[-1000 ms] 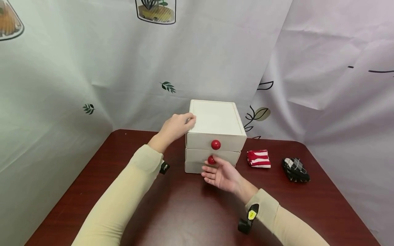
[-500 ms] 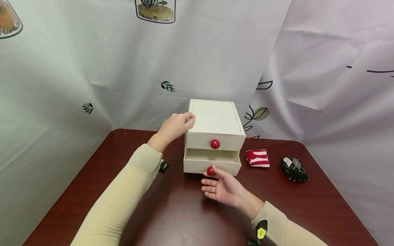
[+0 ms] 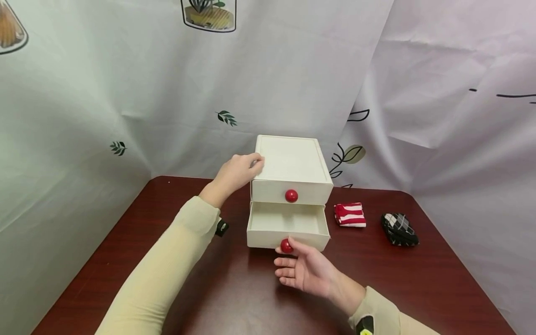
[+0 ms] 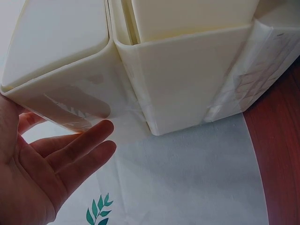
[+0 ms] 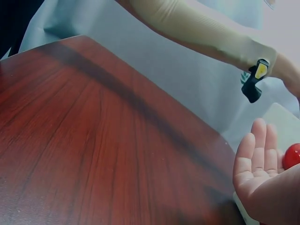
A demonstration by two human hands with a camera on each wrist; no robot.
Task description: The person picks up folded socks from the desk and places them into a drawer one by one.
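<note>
A white drawer box [image 3: 293,160] stands at the back middle of the table in the head view. Its middle drawer [image 3: 264,238] is pulled out and shows a bare inside. My right hand [image 3: 314,274] pinches that drawer's red knob [image 3: 286,245] between thumb and index finger; the other fingers are spread below. In the right wrist view the knob [image 5: 293,155] is partly behind the hand. My left hand [image 3: 238,172] rests on the box's top left edge. Its fingers [image 4: 86,150] extend along the side in the left wrist view. The lowest drawer is hidden.
To the right of the box lie a folded red and white striped cloth [image 3: 350,215] and a folded black and grey checked cloth [image 3: 399,229]. A printed white curtain [image 3: 293,70] hangs behind the dark red table [image 3: 138,242].
The middle drawer has come out toward me, with my right hand moving back on its knob. My left hand has stayed on the box's top left edge.
</note>
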